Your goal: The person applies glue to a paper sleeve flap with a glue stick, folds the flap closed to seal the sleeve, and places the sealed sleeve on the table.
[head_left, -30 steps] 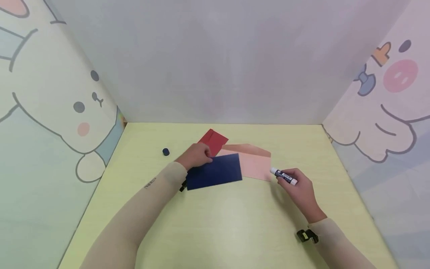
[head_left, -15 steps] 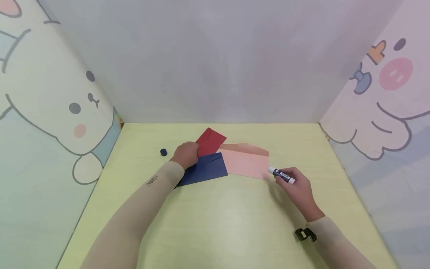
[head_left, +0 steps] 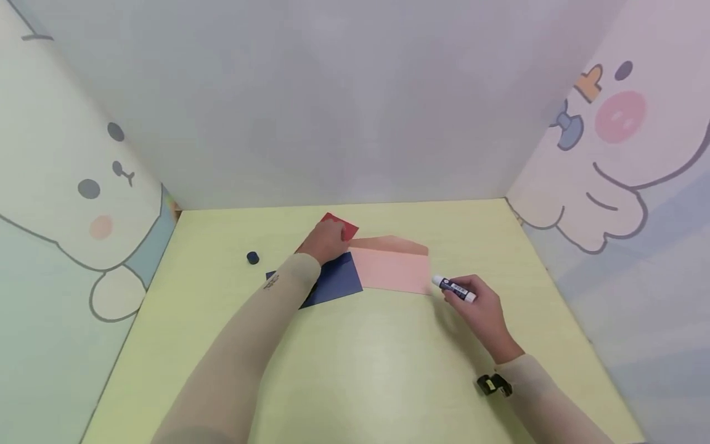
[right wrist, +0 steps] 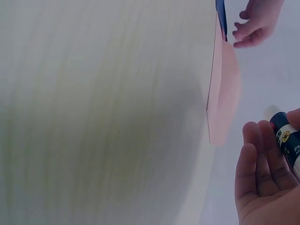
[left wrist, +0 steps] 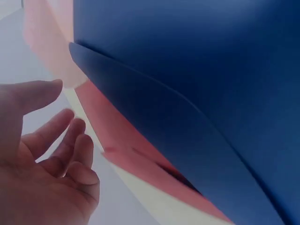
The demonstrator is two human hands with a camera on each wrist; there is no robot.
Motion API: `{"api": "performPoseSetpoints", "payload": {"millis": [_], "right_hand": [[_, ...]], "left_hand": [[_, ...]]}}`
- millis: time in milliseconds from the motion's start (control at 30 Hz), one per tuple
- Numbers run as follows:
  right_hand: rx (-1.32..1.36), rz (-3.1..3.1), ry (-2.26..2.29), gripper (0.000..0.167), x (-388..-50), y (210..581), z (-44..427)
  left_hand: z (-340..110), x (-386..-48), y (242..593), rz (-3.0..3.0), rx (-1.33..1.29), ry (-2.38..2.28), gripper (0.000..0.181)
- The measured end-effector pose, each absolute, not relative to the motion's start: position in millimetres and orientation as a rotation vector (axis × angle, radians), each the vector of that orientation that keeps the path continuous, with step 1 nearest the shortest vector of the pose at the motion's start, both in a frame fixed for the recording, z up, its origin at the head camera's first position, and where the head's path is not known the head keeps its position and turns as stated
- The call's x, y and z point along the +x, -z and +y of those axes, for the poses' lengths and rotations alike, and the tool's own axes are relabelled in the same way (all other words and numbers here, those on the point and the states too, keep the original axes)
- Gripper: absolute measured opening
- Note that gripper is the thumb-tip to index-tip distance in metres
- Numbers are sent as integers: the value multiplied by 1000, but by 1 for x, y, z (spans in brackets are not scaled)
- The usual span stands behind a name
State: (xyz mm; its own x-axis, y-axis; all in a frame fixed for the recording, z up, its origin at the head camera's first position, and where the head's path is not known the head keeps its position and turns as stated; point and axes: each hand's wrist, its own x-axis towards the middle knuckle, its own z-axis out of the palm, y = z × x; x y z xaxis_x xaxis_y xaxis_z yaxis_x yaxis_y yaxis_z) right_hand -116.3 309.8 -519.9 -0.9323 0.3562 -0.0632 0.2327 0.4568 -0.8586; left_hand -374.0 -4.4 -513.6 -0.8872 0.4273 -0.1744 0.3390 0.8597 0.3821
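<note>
My left hand (head_left: pixel 326 242) hovers over the red envelope (head_left: pixel 350 230), hiding much of it in the head view. In the left wrist view its fingers hang loosely curled, with nothing held and a gap to the red paper. A dark blue envelope (head_left: pixel 339 279) lies under the left wrist, overlapping part of the red one. To its right is the pink envelope (head_left: pixel 394 271), flat on the table with its flap unfolded away from me. Just right of that, my right hand (head_left: pixel 484 311) holds an uncapped glue stick (head_left: pixel 455 288), white tip pointing left.
A small dark cap (head_left: pixel 252 258) stands on the pale yellow table (head_left: pixel 360 370), left of the envelopes. A grey wall (head_left: pixel 344 123) rises behind the table's far edge. Side panels with cartoon animals bound it left and right.
My left hand laid the blue envelope down on the left, let go of it and moved over the red envelope. The right hand keeps its hold on the glue stick. The head view shifted slightly.
</note>
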Motion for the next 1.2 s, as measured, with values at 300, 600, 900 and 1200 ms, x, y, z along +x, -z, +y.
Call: {"api": "performPoseSetpoints", "payload": {"millis": [300,600,900,1200], "right_hand": [[-498,-2543,-1511,39,-114,525,310],[-548,-2524,-1431,33,-104,521,319],[-531,-2546,-1448,34,-109,514,318],[-464,-2561,-1481,36,-116,515,316]], "left_hand": [[8,-398,548,2744,611,-678,24],[38,-375,514,2613,669,-933,12],[20,-348,482,2517,778,-1046,9],[-36,-290,503,2567,749,-842,10]]}}
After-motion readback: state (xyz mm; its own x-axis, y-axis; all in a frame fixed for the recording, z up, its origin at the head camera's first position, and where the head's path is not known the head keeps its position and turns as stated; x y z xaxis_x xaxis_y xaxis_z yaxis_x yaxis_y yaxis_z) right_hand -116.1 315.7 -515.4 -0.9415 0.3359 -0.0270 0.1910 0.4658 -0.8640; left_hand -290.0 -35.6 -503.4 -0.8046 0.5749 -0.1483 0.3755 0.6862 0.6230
